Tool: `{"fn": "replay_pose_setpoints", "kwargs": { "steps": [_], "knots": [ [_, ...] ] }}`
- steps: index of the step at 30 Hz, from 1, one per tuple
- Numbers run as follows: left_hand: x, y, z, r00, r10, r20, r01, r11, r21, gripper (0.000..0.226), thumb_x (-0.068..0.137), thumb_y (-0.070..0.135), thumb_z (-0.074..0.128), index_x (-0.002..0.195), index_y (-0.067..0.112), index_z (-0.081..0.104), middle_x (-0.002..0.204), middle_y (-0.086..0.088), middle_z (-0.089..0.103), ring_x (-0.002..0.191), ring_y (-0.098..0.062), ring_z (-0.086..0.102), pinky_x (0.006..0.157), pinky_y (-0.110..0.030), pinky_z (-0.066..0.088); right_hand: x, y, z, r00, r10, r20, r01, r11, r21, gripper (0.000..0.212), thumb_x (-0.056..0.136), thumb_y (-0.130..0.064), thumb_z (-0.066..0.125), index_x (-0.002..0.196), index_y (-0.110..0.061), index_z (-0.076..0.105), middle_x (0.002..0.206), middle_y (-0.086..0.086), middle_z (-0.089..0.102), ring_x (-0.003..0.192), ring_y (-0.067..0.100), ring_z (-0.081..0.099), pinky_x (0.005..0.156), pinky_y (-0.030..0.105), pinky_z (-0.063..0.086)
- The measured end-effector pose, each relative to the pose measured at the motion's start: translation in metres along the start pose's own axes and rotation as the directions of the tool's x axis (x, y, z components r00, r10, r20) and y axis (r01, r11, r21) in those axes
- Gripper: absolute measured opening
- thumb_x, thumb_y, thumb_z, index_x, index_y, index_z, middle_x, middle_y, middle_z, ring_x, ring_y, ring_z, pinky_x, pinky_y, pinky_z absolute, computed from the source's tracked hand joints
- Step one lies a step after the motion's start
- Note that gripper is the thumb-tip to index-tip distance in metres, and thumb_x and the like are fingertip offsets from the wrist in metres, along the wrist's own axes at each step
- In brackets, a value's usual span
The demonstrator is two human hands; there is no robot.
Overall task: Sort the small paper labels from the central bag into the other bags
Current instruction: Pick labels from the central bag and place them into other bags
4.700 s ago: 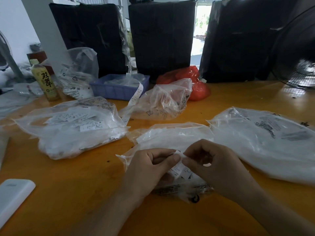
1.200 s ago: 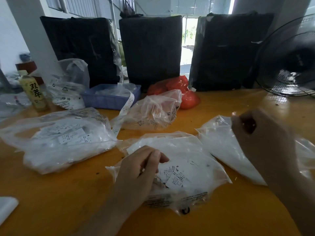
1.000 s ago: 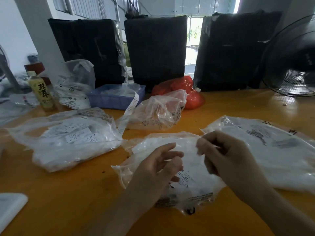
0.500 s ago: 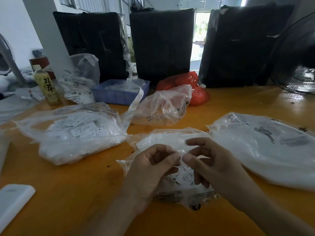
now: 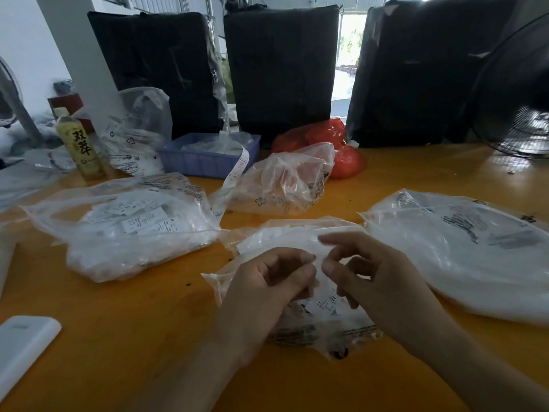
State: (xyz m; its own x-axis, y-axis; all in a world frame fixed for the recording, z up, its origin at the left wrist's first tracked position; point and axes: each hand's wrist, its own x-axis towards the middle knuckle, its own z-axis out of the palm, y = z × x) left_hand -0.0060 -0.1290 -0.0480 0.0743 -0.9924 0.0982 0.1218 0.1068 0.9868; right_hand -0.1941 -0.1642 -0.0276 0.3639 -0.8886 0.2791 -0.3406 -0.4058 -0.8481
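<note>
The central bag (image 5: 292,237) of clear plastic lies in front of me on the orange table, with printed paper labels (image 5: 325,304) showing inside it. Both hands meet fingertip to fingertip above it. My left hand (image 5: 264,292) is curled, thumb and forefinger pinching a small white label (image 5: 318,272). My right hand (image 5: 380,281) pinches the same label from the right with its thumb, other fingers loosely bent. A bag of labels (image 5: 127,227) lies to the left, a white-filled bag (image 5: 469,251) to the right, and a crumpled bag (image 5: 282,185) behind.
A blue basket (image 5: 205,162) with a label strip, a red bag (image 5: 341,150), a tea bottle (image 5: 80,147) and another clear bag (image 5: 133,129) stand at the back. Black wrapped bundles (image 5: 282,69) wall off the far edge. A fan (image 5: 517,93) is at right, a white device (image 5: 23,346) at lower left.
My right hand was out over the right bag, then came back to the central bag. It now meets my left hand, which stayed at the central bag.
</note>
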Motion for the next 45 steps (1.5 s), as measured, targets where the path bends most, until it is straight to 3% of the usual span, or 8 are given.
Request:
{"fn": "replay_pose_setpoints", "kwargs": {
  "steps": [4, 9, 17, 23, 31, 35, 38, 45],
  "knots": [
    [-0.001, -0.001, 0.001, 0.996, -0.089, 0.029, 0.09, 0.995, -0.043, 0.035, 0.074, 0.047, 0.089, 0.104, 0.032, 0.079, 0.105, -0.004, 0.08, 0.095, -0.022, 0.079, 0.079, -0.027, 0.062, 0.0, 0.005, 0.001, 0.995, 0.004, -0.1, -0.006, 1.0, -0.019, 0.012, 0.092, -0.025, 0.072, 0.09, -0.037, 0.069, 0.075, -0.012, 0.071, 0.061, 0.009, 0.067, 0.062, 0.019, 0.055],
    [0.0, -0.005, 0.0, 0.994, -0.101, 0.044, 0.1, 0.995, 0.02, 0.023, 0.075, 0.033, 0.09, 0.093, 0.022, 0.079, 0.095, -0.01, 0.08, 0.09, -0.028, 0.079, 0.078, -0.028, 0.062, 0.001, 0.008, 0.001, 0.987, -0.014, -0.159, 0.014, 1.0, 0.001, 0.018, 0.097, -0.027, 0.064, 0.102, -0.045, 0.066, 0.077, -0.013, 0.07, 0.065, 0.007, 0.067, 0.064, 0.012, 0.052],
    [0.004, -0.003, -0.003, 0.997, -0.071, -0.037, 0.066, 0.99, -0.126, 0.039, 0.073, 0.031, 0.087, 0.108, 0.023, 0.074, 0.099, -0.017, 0.08, 0.089, -0.029, 0.079, 0.075, -0.026, 0.061, 0.002, 0.011, 0.002, 0.996, 0.008, -0.093, 0.002, 0.994, 0.106, 0.022, 0.098, -0.026, 0.058, 0.096, -0.047, 0.066, 0.073, -0.004, 0.068, 0.063, 0.011, 0.065, 0.063, 0.019, 0.054],
    [0.003, -0.004, -0.002, 0.999, -0.029, -0.043, 0.029, 1.0, -0.003, 0.01, 0.097, 0.018, 0.073, 0.092, 0.026, 0.077, 0.096, -0.012, 0.081, 0.089, -0.027, 0.079, 0.077, -0.028, 0.062, 0.002, 0.011, 0.002, 0.995, 0.012, -0.103, 0.003, 0.99, 0.144, 0.022, 0.096, -0.021, 0.062, 0.089, -0.041, 0.068, 0.07, -0.002, 0.067, 0.058, 0.009, 0.062, 0.061, 0.018, 0.053],
    [0.006, -0.008, -0.006, 0.99, -0.129, -0.064, 0.123, 0.988, -0.097, 0.021, 0.074, 0.027, 0.083, 0.091, 0.015, 0.082, 0.095, -0.015, 0.081, 0.083, -0.024, 0.079, 0.071, -0.026, 0.062, 0.002, 0.011, 0.001, 0.999, -0.005, -0.052, 0.009, 0.997, 0.077, 0.015, 0.099, -0.021, 0.062, 0.094, -0.033, 0.07, 0.067, -0.008, 0.065, 0.057, 0.006, 0.06, 0.061, 0.016, 0.051],
    [0.008, -0.009, -0.008, 0.986, -0.147, -0.083, 0.137, 0.984, -0.112, 0.026, 0.067, 0.025, 0.087, 0.092, 0.019, 0.084, 0.093, -0.014, 0.081, 0.082, -0.02, 0.078, 0.07, -0.024, 0.061, 0.001, 0.011, 0.002, 0.996, -0.021, -0.082, 0.019, 1.0, -0.017, 0.016, 0.099, -0.024, 0.062, 0.095, -0.039, 0.067, 0.07, -0.01, 0.065, 0.059, 0.011, 0.06, 0.06, 0.028, 0.054],
    [0.008, -0.01, -0.008, 0.987, -0.135, -0.084, 0.13, 0.989, -0.064, 0.013, 0.078, 0.018, 0.086, 0.09, 0.02, 0.084, 0.091, -0.012, 0.081, 0.084, -0.02, 0.078, 0.069, -0.025, 0.061, 0.001, 0.011, 0.002, 0.995, -0.027, -0.098, 0.022, 0.999, -0.044, 0.014, 0.097, -0.028, 0.061, 0.092, -0.041, 0.065, 0.076, -0.007, 0.066, 0.063, 0.021, 0.06, 0.061, 0.04, 0.054],
    [0.01, -0.012, -0.01, 0.985, -0.134, -0.108, 0.125, 0.988, -0.087, 0.011, 0.079, 0.035, 0.079, 0.083, 0.025, 0.082, 0.096, -0.006, 0.079, 0.087, -0.02, 0.072, 0.076, -0.033, 0.058, 0.001, 0.01, 0.001, 0.996, 0.004, -0.089, -0.015, 0.992, -0.122, 0.011, 0.098, -0.029, 0.062, 0.093, -0.039, 0.064, 0.082, -0.013, 0.067, 0.066, 0.019, 0.062, 0.063, 0.04, 0.055]
  ]
}}
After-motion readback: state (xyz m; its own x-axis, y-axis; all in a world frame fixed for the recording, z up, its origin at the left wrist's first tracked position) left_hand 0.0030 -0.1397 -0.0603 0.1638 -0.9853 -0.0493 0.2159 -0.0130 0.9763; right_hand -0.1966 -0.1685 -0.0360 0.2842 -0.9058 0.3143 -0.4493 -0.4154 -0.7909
